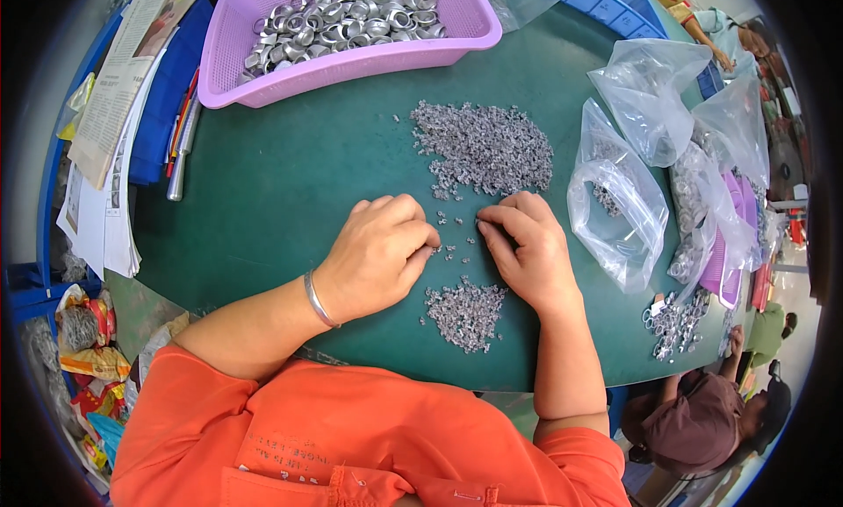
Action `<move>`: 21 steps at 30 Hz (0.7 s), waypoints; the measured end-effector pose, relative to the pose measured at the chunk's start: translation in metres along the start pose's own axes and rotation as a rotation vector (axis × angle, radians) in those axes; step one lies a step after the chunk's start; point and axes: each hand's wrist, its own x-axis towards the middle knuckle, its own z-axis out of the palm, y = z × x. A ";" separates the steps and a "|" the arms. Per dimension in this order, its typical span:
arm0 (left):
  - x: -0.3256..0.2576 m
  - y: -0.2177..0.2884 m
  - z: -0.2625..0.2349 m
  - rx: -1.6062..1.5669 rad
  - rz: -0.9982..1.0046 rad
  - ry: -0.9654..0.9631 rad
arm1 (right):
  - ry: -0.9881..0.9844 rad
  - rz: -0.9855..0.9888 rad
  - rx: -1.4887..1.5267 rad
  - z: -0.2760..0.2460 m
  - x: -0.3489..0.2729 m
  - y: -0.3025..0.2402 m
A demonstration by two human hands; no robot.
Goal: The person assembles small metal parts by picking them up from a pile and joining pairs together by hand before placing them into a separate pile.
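Note:
A large heap of tiny grey metal parts (483, 147) lies on the green tabletop (272, 169). Closer to me is a smaller heap of similar parts (465, 316). A few loose pieces (451, 249) are scattered between the two heaps. My left hand (376, 254), with a silver bangle on its wrist, rests left of these pieces, fingers curled and thumb against the fingertips. On their other side, just below the large heap, my right hand (527, 248) has its thumb and forefinger brought together. Whatever either pinch holds is too small to make out.
A purple basket (351, 68) of silver metal rings stands at the far left. Clear plastic bags (619, 213) lie on the right, near a pile of small metal pieces (674, 324). Papers and pens (182, 147) line the left edge. A person in brown (702, 419) sits at right.

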 end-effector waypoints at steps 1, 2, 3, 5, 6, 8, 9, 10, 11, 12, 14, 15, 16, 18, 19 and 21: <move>0.000 -0.002 0.001 -0.018 -0.001 0.043 | -0.015 -0.009 -0.006 0.000 -0.001 0.001; 0.000 -0.005 0.002 -0.034 -0.003 0.087 | -0.017 -0.012 -0.005 -0.002 -0.002 0.001; 0.000 -0.006 0.003 -0.032 -0.005 0.089 | -0.078 -0.028 0.035 -0.005 -0.002 0.001; 0.002 -0.007 0.005 -0.053 -0.034 0.167 | -0.140 -0.046 0.076 -0.006 -0.003 0.001; 0.003 -0.006 0.005 -0.052 -0.034 0.168 | -0.119 -0.044 0.111 -0.003 -0.003 0.001; 0.006 -0.004 0.004 -0.041 -0.050 0.165 | -0.099 -0.041 0.146 0.002 -0.001 -0.001; 0.007 -0.004 0.005 -0.042 -0.050 0.164 | -0.059 -0.039 0.133 0.007 0.002 -0.003; 0.008 -0.004 0.007 -0.013 -0.027 0.160 | -0.019 -0.037 0.120 0.010 0.005 -0.003; 0.008 -0.004 0.008 0.017 -0.006 0.157 | -0.025 -0.063 0.087 0.013 0.007 -0.001; 0.007 -0.004 0.007 0.015 -0.006 0.157 | -0.025 -0.062 0.086 0.012 0.007 -0.001; 0.004 -0.006 0.005 0.015 0.005 0.119 | -0.124 -0.083 0.082 0.008 0.007 0.001; 0.004 -0.007 0.004 0.018 0.003 0.122 | -0.126 -0.087 0.083 0.005 0.007 0.000; 0.004 -0.008 0.004 -0.007 -0.016 0.137 | -0.152 -0.096 0.122 0.002 0.006 -0.001; 0.005 -0.008 0.005 -0.034 -0.033 0.153 | -0.179 -0.104 0.156 0.003 0.006 -0.003; 0.006 -0.009 0.006 -0.042 -0.050 0.168 | -0.109 -0.116 0.158 0.011 0.007 -0.003; 0.007 -0.008 0.008 -0.056 -0.064 0.178 | -0.038 -0.122 0.155 0.022 0.010 -0.005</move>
